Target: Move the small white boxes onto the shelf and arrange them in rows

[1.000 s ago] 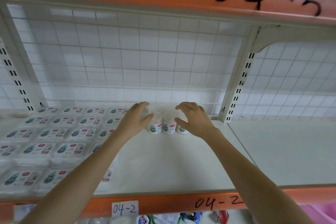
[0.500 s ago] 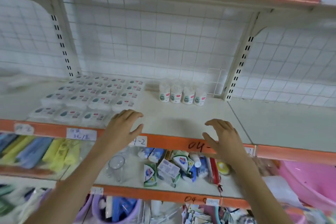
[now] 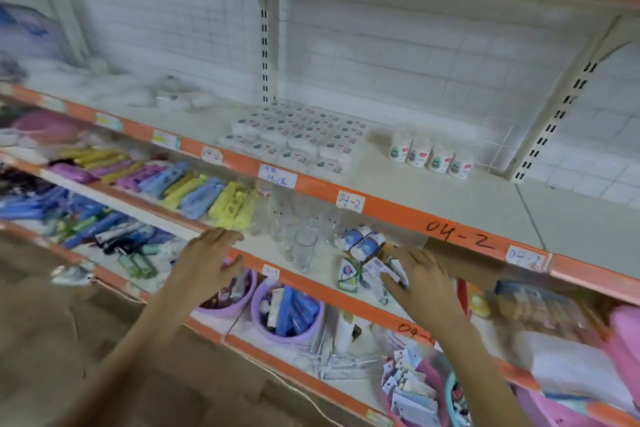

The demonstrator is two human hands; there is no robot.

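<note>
head view: 4 squat white boxes (image 3: 430,156) rowed on smooth shelf (image 3: 450,198).

Both hands have drawn back from the small white boxes (image 3: 430,155) and dropped, empty: left hand (image 3: 207,262), right hand (image 3: 420,282), before lower shelves.

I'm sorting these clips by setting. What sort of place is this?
Most likely a small shop or stockroom. Orange-edged shelving carries handwritten bay labels such as 04-2, and the goods lie grouped by kind: flat white packs in rows, drinking glasses, coloured packets.
</note>
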